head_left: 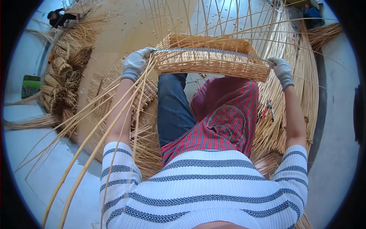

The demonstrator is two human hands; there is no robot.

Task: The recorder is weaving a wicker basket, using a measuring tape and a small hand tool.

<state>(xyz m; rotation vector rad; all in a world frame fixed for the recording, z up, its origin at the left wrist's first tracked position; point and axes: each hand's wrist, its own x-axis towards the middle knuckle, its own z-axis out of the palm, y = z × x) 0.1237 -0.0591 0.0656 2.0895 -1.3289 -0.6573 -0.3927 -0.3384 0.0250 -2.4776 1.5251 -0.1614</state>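
A pale wicker basket (213,68), long and rectangular, rests over my lap, with unwoven stakes rising from its far side and long loose canes (85,150) running off its left end. Across its top stretches a thin measuring tape (215,50). My left hand (136,63), in a whitish glove, is closed on the tape's end at the basket's left corner. At the right corner my right hand (281,69), gloved too, pinches the tape's other end. Its fingertips are small in view.
A thick sheaf of peeled canes (301,80) lies on the right, with red-handled pruning shears (268,110) on it. Woven panels (146,95) and brown cane bundles (68,72) are on the left, near a green container (30,86). Another person (61,18) sits at the far left.
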